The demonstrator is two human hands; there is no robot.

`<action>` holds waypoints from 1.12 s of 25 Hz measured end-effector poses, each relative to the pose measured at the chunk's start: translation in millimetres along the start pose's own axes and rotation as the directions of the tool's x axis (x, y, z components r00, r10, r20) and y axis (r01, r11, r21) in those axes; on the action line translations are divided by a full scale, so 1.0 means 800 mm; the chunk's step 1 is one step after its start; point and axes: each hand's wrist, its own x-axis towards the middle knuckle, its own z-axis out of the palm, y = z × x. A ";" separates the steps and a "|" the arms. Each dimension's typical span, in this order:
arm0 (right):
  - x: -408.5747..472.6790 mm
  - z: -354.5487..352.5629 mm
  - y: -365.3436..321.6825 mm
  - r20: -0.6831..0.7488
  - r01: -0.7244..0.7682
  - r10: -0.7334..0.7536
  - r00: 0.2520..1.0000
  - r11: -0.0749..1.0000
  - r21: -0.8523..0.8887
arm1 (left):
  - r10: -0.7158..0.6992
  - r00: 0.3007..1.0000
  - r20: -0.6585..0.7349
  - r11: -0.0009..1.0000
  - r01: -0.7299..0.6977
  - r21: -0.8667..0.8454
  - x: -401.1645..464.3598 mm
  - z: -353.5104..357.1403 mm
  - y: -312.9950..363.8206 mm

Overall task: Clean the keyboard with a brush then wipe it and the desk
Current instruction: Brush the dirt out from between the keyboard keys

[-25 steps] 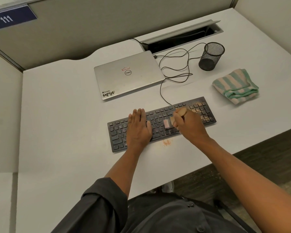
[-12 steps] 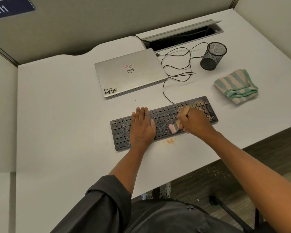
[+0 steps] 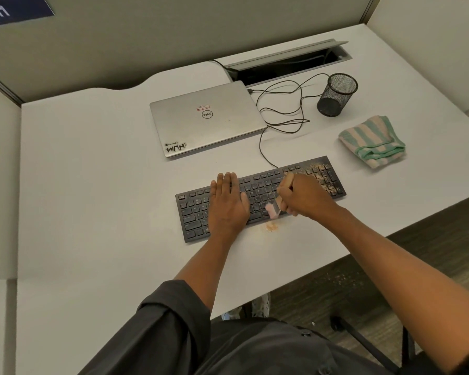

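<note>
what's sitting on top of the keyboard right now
On the keyboard: left hand lying flat, brush gripped by right hand, crumbs at its right end. Keys beneath both hands are hidden.

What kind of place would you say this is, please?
Most likely an office cubicle or study carrel: partition walls enclose a white desk with a cable hatch, and a numbered sign reads 111.

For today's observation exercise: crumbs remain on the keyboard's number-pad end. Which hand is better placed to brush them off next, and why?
The right hand. It already grips the brush and sits beside the crumbs on the keyboard, while the left hand lies flat, steadying the other end.
</note>
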 end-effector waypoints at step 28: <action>-0.044 0.056 0.040 -0.171 0.483 -0.488 0.856 0.872 -0.075 | -0.001 1.000 0.011 1.000 0.001 -0.008 0.000 -0.002 0.000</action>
